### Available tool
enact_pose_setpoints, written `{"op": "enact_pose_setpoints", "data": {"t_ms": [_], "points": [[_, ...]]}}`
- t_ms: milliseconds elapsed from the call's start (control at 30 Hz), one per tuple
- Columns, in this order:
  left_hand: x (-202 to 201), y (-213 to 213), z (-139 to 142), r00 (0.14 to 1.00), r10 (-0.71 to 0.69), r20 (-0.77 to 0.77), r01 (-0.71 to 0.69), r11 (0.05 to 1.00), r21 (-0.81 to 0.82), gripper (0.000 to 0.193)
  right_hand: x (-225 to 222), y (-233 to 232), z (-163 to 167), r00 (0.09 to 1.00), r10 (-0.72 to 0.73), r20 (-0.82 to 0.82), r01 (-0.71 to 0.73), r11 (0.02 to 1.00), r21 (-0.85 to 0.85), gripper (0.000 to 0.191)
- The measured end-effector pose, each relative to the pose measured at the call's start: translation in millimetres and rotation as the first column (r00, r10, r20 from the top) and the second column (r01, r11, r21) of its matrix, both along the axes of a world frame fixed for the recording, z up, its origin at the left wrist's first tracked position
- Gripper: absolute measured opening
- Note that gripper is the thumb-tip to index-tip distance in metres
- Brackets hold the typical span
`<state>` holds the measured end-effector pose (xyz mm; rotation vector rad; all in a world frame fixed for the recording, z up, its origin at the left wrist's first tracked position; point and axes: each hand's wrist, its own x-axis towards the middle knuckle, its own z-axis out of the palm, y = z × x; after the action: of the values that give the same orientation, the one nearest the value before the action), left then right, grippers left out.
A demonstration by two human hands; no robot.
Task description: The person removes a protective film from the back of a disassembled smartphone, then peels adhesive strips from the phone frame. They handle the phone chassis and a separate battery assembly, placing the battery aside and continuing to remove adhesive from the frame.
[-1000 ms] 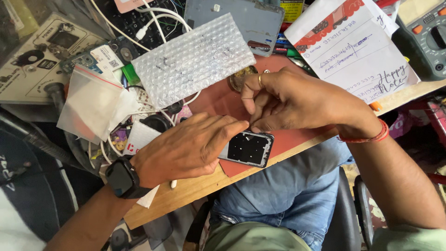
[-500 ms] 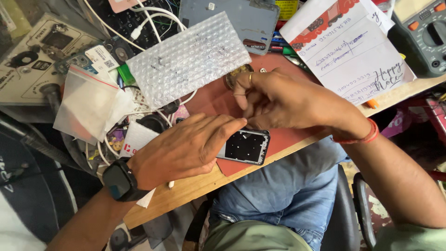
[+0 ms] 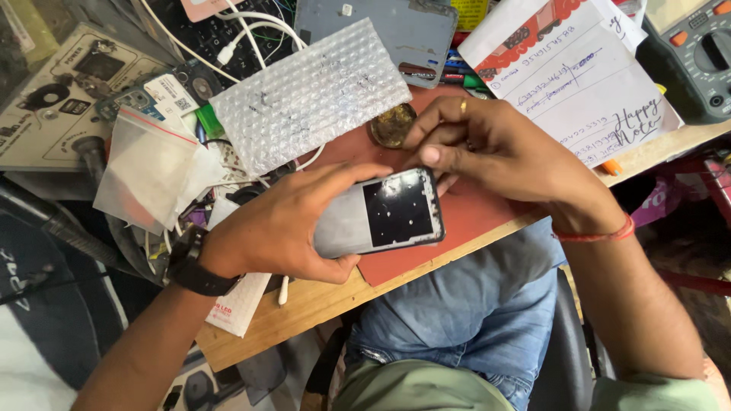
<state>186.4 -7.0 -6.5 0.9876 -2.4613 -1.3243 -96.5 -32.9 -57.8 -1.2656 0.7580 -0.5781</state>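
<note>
An electronics repair workbench: multimeter point(image 3: 697, 53), cables point(image 3: 251, 34), phone back cover point(image 3: 396, 34) crowd it

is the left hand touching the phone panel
Touching. The head view shows the left hand wrapped around the phone panel, its fingers over the top edge and the thumb under the bottom edge, with no gap.

Cluttered wooden workbench point(image 3: 320, 301) with a red mat point(image 3: 472, 221), brightly lit.

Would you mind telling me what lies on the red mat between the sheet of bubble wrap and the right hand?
In the head view, a round brass-coloured disc lies between the bubble wrap and the right hand.
</note>
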Motion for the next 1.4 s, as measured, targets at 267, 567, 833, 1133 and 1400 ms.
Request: {"op": "enact_pose_setpoints", "data": {"t_ms": [267,567,833,1133,1400], "points": [[4.5,1.3,-2.3,0.974,0.137,-0.182,-0.095,0.971,0.220,0.084,-9.3,15.3,-2.6,0.994,-0.075,0.086,0.077,0.997,-0.024,0.052],[10.0,4.9,-7.2,0.964,0.178,-0.199,-0.114,0.948,0.299,0.086,-10.1,14.3,-5.7,0.978,-0.034,0.208,0.026,0.999,0.040,0.064],[13.6,3.9,-14.3,0.915,0.292,-0.279,-0.115,0.850,0.514,0.083,-12.3,19.5,-0.5,0.992,-0.075,0.104,0.069,0.996,0.064,0.057],[16.7,3.7,-24.9,0.824,0.453,-0.341,-0.120,0.727,0.676,0.080,-5.4,31.5,-7.0,0.972,-0.231,0.034,0.231,0.973,0.009,0.032],[19.7,2.8,-28.6,0.793,0.504,-0.343,-0.146,0.704,0.695,0.080,-4.9,32.5,-7.0,0.954,-0.295,0.056,0.294,0.956,0.014,0.029]]}}
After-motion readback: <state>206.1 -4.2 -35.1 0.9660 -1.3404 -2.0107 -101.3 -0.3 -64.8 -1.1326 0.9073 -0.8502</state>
